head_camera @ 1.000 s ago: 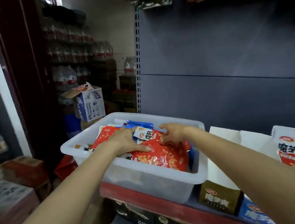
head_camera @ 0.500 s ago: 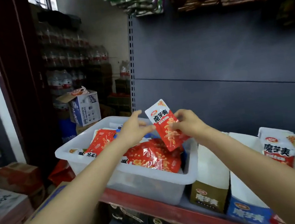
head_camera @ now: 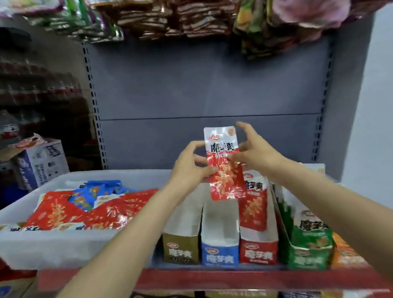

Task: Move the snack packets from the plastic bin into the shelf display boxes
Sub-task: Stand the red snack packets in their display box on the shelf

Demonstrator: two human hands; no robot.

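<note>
Nearest, both forearms reach up from the lower frame to mid-frame. Left hand [head_camera: 190, 167] pinches the red snack packet [head_camera: 224, 162] on its left edge; right hand [head_camera: 255, 149] touches its right edge w/ thumb and lower fingers, upper fingers spread loose. Packet's held upright, label facing the camera, prob. to check flavour and line it up w/ the matching box. Below it, centre-right on the shelf [head_camera: 231, 278], display boxes stand in a row: gold [head_camera: 181, 247], blue [head_camera: 219, 250], red [head_camera: 258, 247], green [head_camera: 306, 249]; red box already holds a like packet, so that's the likely target. Left of frame, plastic bin [head_camera: 42, 249] has many more packets, so lots left to do. Beyond, grey back panel [head_camera: 207, 80]; hanging snack bags [head_camera: 197, 5] at top.
</note>
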